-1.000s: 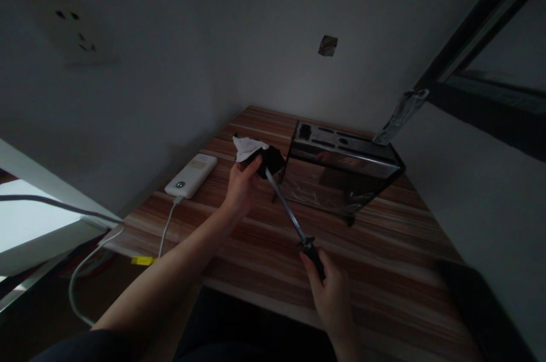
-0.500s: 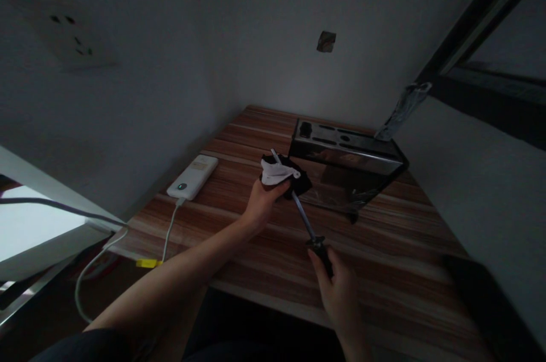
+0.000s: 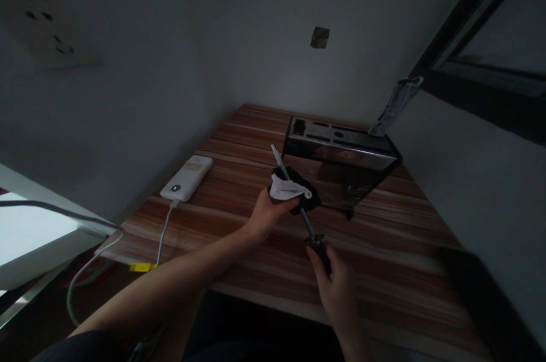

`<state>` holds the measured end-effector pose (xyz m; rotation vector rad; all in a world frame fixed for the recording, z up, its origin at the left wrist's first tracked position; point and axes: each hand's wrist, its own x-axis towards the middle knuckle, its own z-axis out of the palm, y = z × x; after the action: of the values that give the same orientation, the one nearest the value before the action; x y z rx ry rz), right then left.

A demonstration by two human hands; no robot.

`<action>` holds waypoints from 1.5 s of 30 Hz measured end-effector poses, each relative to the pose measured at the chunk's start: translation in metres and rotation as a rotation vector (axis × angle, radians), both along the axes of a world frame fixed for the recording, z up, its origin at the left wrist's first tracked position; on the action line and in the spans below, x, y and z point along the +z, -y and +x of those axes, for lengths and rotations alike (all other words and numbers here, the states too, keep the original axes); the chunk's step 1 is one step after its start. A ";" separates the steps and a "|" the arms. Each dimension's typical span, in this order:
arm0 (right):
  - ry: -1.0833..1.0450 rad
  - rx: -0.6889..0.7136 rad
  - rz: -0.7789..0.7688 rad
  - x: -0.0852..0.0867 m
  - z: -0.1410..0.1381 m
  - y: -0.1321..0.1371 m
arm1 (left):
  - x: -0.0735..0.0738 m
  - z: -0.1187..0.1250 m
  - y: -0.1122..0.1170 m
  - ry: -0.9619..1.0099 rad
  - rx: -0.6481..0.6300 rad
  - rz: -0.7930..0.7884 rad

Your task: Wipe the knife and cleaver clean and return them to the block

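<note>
My right hand (image 3: 335, 282) is wrapped round the dark handle of a honing steel (image 3: 307, 224), a round grey metal rod with a guard. The rod slants up and to the left. Around its middle, my left hand (image 3: 273, 211) grips a black and white cloth (image 3: 290, 186), its thumb lying on top. The rod's bare tip sticks out past the cloth, and a short bare stretch shows between cloth and guard. Just beyond stands a knife block (image 3: 341, 151) with a slotted top and dark, shiny sides.
A white power bank (image 3: 187, 178) with a plugged-in cable (image 3: 163, 231) lies at the left on the wood-grain table (image 3: 239, 140). Something clear and crumpled, perhaps plastic (image 3: 394, 106), stands at the block's right end. A dark flat object (image 3: 473, 293) is at the right edge. Walls enclose the back.
My left hand and the cloth have slid down the rod toward the guard, so more of the tip shows. The right hand keeps its hold. The view has shifted slightly.
</note>
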<state>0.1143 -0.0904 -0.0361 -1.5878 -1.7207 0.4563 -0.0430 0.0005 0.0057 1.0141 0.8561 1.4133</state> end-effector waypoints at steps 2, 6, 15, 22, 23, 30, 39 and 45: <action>-0.017 0.001 -0.001 0.000 0.000 0.000 | 0.000 0.002 0.003 -0.020 -0.028 -0.013; -0.065 0.011 0.003 0.000 0.000 0.000 | 0.000 0.007 0.009 -0.041 -0.094 -0.047; -0.084 0.004 0.020 0.001 -0.001 0.000 | -0.007 0.014 0.019 -0.150 -0.272 -0.026; -0.045 -0.031 0.019 -0.002 -0.001 0.000 | -0.009 0.022 0.028 -0.185 -0.267 0.000; -0.030 -0.039 0.021 -0.001 -0.001 0.000 | -0.009 0.022 0.028 -0.190 -0.271 -0.003; 0.001 -0.032 0.038 0.004 -0.002 0.001 | -0.010 0.020 0.028 -0.201 -0.298 0.023; -0.016 -0.028 0.044 0.003 -0.002 0.000 | -0.003 0.019 0.028 -0.197 -0.239 0.055; -0.046 -0.003 0.047 0.003 -0.002 -0.002 | -0.002 0.014 0.024 -0.196 -0.259 0.102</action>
<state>0.1122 -0.0883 -0.0326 -1.5351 -1.6828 0.4441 -0.0290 -0.0239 0.0035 1.3084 0.7669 1.1600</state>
